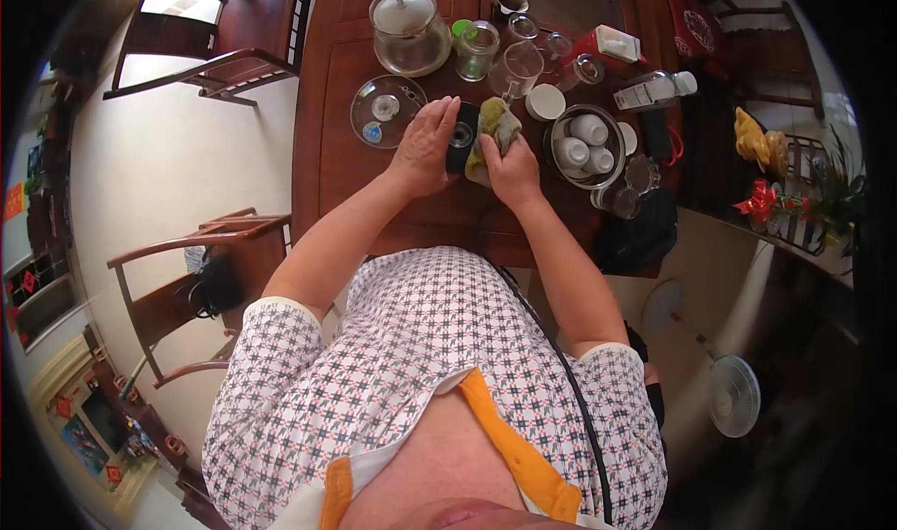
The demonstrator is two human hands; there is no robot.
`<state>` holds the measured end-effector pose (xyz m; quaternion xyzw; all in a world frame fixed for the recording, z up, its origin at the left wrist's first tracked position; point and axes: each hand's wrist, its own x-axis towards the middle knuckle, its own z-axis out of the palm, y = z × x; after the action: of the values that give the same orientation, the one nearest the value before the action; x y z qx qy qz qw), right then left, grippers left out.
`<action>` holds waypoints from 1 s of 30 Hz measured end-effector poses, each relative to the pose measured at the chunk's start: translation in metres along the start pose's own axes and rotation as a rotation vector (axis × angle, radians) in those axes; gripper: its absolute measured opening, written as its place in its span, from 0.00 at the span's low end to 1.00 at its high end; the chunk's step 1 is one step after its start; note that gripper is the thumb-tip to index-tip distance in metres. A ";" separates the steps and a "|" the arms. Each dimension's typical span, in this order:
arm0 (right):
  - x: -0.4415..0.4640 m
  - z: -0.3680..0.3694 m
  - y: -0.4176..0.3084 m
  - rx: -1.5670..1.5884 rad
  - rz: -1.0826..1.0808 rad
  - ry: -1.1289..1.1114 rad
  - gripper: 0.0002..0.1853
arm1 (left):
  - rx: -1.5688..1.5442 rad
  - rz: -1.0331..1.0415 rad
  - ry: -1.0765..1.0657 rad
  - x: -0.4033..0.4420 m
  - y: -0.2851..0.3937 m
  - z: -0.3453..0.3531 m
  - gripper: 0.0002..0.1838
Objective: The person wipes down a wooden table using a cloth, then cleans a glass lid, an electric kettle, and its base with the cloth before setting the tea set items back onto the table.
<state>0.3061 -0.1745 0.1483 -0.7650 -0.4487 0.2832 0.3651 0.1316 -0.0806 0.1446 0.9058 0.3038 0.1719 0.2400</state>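
My left hand [428, 147] is at the left edge of a flat black object [460, 137] with a round ring in its middle. Its fingers reach forward close together along that edge, and the thumb is mostly hidden. In my right hand [512, 167] is a crumpled yellow-green and grey cloth [493, 128], pressed against the black object's right side. Just left of my left hand, a round glass lid [366, 123] with a knob lies on the table. To the right of my right hand, a metal bowl [561, 170] holds several small white cups [589, 129].
On the wooden table [332, 207] stand a lidded pot [409, 49], glass jar [475, 63], glass pitcher [520, 63], white round lid [545, 102], red tissue box [607, 46] and clear bottle [654, 91]. Wooden chairs [201, 250] are at left, a fan [733, 396] at lower right.
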 end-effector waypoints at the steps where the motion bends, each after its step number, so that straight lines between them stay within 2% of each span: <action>1: -0.009 -0.002 0.001 -0.033 -0.037 0.017 0.22 | 0.000 -0.002 -0.014 -0.002 0.001 -0.001 0.66; 5: -0.040 -0.019 -0.006 0.002 -0.085 0.023 0.15 | 0.014 -0.023 -0.111 -0.004 0.001 -0.008 0.65; 8: -0.060 -0.042 -0.026 0.426 0.123 -0.021 0.16 | 0.053 0.013 -0.131 -0.005 -0.002 -0.018 0.65; 10: -0.071 -0.054 -0.053 0.550 0.102 -0.024 0.16 | 0.056 0.028 -0.099 -0.021 0.008 -0.041 0.65; 11: -0.076 -0.058 -0.067 0.616 0.096 -0.025 0.16 | -0.098 0.054 -0.042 -0.031 0.010 -0.051 0.65; 14: -0.083 -0.045 -0.103 0.796 0.215 -0.222 0.19 | -0.554 0.147 0.082 -0.066 0.020 -0.074 0.66; 15: -0.086 -0.034 -0.110 0.864 0.267 -0.289 0.20 | -0.605 0.137 0.094 -0.073 0.023 -0.073 0.65; 17: -0.093 -0.002 -0.099 0.745 0.211 -0.490 0.24 | -0.698 0.121 0.122 -0.078 0.028 -0.069 0.64; 18: -0.097 0.012 -0.106 0.714 0.113 -0.501 0.21 | -0.653 0.034 0.172 -0.081 0.025 -0.064 0.53; 21: -0.085 0.003 -0.099 0.176 -0.095 -0.365 0.16 | -1.179 -0.319 -0.006 -0.092 0.008 -0.057 0.40; 22: -0.083 -0.001 -0.096 0.149 -0.023 -0.180 0.12 | -1.162 -0.343 0.129 -0.095 0.004 -0.059 0.33; 23: -0.079 -0.003 -0.077 0.104 -0.063 -0.038 0.17 | -1.197 -0.370 0.192 -0.095 -0.002 -0.058 0.33; 25: -0.069 -0.018 -0.048 -0.224 -0.113 0.081 0.27 | -1.261 -0.418 0.305 -0.081 -0.022 -0.056 0.33; 26: -0.067 -0.017 -0.034 -0.305 -0.108 0.064 0.32 | -1.198 -0.346 0.360 -0.069 -0.029 -0.055 0.33; 28: -0.063 -0.018 -0.013 -0.466 -0.097 0.037 0.42 | -1.184 -0.306 0.329 -0.039 -0.027 -0.069 0.32; 30: -0.058 -0.011 0.002 -0.478 -0.167 0.003 0.49 | -1.186 -0.230 0.314 -0.002 -0.031 -0.066 0.30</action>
<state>0.2903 -0.2298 0.1592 -0.7901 -0.5642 0.1369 0.1968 0.0858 -0.0384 0.1819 0.5440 0.2837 0.4154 0.6715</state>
